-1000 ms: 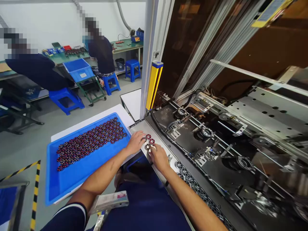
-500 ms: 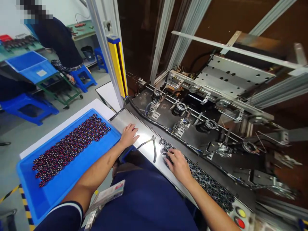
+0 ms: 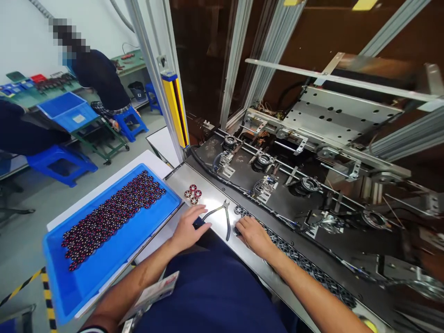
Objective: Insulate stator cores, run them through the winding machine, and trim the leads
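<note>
My left hand [image 3: 190, 226] is over the near edge of the metal ledge [image 3: 211, 196], its fingers apart and nothing visible in them. Beyond its fingertips several red-and-silver round parts [image 3: 194, 200] lie in a small group. Pliers with dark handles [image 3: 226, 215] rest on the ledge between my hands, jaws pointing away. My right hand [image 3: 248, 230] is at the left end of the rows of dark round parts [image 3: 308, 268]. Its fingers are bent down over a dark ring there, and the fingertips are partly hidden.
A blue tray [image 3: 57, 282] holding many black-and-red round parts stands at the left. Behind the ledge is a machine [image 3: 239, 180] with rods and round fixtures. A yellow bar [image 3: 175, 111] stands on the frame post. People sit at a bench at upper left.
My left hand has drawn back toward my body, off the red-and-silver parts, which now show. My right hand stays by the dark parts, with its fingers lower and more bent. The view has shifted slightly.
</note>
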The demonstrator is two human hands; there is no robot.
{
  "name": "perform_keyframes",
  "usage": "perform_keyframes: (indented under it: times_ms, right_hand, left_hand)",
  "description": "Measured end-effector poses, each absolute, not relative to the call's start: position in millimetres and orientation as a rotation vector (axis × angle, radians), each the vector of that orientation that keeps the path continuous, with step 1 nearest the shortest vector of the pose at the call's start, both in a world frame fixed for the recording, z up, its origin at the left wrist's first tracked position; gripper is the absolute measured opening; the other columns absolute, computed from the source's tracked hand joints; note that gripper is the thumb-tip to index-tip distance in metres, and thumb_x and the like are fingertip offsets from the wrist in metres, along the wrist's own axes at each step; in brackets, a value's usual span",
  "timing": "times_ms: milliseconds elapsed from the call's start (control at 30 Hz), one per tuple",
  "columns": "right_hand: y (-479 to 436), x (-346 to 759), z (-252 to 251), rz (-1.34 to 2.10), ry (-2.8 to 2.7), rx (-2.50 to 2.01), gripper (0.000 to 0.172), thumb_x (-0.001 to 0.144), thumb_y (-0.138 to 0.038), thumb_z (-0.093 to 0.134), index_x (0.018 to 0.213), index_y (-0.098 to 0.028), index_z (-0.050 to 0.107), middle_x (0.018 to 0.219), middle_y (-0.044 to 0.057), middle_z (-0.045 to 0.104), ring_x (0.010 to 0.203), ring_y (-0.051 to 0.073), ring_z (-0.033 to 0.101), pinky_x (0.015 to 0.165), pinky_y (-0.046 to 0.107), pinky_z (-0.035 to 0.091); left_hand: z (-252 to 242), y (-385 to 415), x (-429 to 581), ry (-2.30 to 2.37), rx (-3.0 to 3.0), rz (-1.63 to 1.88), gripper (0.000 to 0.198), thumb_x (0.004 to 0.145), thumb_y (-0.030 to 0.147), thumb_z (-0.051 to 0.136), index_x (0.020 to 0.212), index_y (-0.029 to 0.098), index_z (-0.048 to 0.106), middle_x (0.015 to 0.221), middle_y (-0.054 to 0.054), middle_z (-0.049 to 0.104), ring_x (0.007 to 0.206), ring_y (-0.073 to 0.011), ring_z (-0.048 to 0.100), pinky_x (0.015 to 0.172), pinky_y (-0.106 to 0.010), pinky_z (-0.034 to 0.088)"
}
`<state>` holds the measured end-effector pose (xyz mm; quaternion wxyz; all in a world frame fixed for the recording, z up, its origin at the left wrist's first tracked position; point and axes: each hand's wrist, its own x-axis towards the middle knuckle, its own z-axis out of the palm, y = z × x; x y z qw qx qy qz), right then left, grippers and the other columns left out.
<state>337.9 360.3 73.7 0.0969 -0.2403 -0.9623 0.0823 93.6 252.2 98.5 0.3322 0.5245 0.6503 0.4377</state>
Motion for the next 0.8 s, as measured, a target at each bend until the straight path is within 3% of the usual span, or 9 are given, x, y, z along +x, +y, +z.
perform_keyframes:
  times_ms: [133, 200, 300, 467, 533, 667, 800]
  right_hand:
    - [365, 316, 118, 0.279, -2.712, -0.537, 0.003, 0.087, -0.017, 0.06, 0.088, -0.015, 0.062, 0.082, 0.009, 0.065, 0.077, 0.022, 0.057, 0.071, 0.037, 0.048]
    - [363, 298, 149, 0.323, -2.62, -0.427, 0.015, 0.089, -0.019, 0.057, 0.103, -0.013, 0.061, 0.091, 0.012, 0.067, 0.082, 0.023, 0.058, 0.074, 0.038, 0.049]
    - [358, 271, 191, 0.382, -2.475, -0.266, 0.021, 0.092, -0.022, 0.055, 0.111, -0.015, 0.056, 0.095, 0.011, 0.068, 0.084, 0.022, 0.059, 0.074, 0.038, 0.05]
    - [353, 253, 225, 0.498, -2.251, -0.176, 0.022, 0.093, -0.023, 0.059, 0.114, -0.018, 0.054, 0.094, 0.01, 0.067, 0.083, 0.023, 0.062, 0.071, 0.039, 0.052]
    - [352, 253, 227, 0.534, -2.195, -0.192, 0.023, 0.092, -0.022, 0.061, 0.114, -0.02, 0.055, 0.096, 0.01, 0.066, 0.086, 0.023, 0.063, 0.072, 0.039, 0.053]
    - [349, 256, 226, 0.478, -2.148, -0.216, 0.02, 0.09, -0.014, 0.059, 0.108, -0.021, 0.059, 0.083, 0.006, 0.064, 0.074, 0.02, 0.06, 0.065, 0.036, 0.051]
    - [346, 257, 222, 0.415, -2.128, -0.289, 0.021, 0.089, -0.012, 0.061, 0.108, -0.021, 0.061, 0.08, 0.006, 0.065, 0.073, 0.021, 0.06, 0.064, 0.036, 0.05]
  left_hand:
    - [112, 265, 110, 1.391, 1.135, 1.115, 0.047, 0.083, 0.055, 0.066, 0.113, 0.018, 0.067, 0.104, -0.012, 0.07, 0.095, -0.0228, 0.066, 0.087, -0.042, 0.054]
    - [126, 271, 113, 1.228, 1.032, 1.12, 0.059, 0.088, 0.065, 0.051, 0.119, 0.017, 0.064, 0.097, -0.011, 0.07, 0.084, -0.02, 0.068, 0.076, -0.037, 0.056]
    - [156, 272, 112, 1.044, 0.912, 1.187, 0.075, 0.085, 0.076, 0.044, 0.13, 0.017, 0.057, 0.103, -0.012, 0.067, 0.086, -0.0192, 0.068, 0.078, -0.034, 0.055]
    - [193, 267, 111, 0.719, 0.474, 1.451, 0.061, 0.072, 0.051, 0.081, 0.121, 0.021, 0.06, 0.088, -0.002, 0.067, 0.077, -0.0126, 0.065, 0.074, -0.024, 0.051]
    - [197, 265, 113, 0.673, 0.433, 1.5, 0.05, 0.074, 0.048, 0.08, 0.11, 0.02, 0.062, 0.083, -0.001, 0.068, 0.076, -0.0132, 0.066, 0.07, -0.023, 0.05]
    - [198, 264, 124, 0.64, 0.387, 1.565, 0.035, 0.079, 0.048, 0.075, 0.092, 0.019, 0.06, 0.08, 0.0, 0.07, 0.078, -0.0134, 0.068, 0.072, -0.022, 0.05]
    - [198, 264, 132, 0.67, 0.373, 1.621, 0.042, 0.074, 0.047, 0.08, 0.101, 0.02, 0.063, 0.085, -0.001, 0.07, 0.079, -0.0127, 0.068, 0.075, -0.022, 0.05]
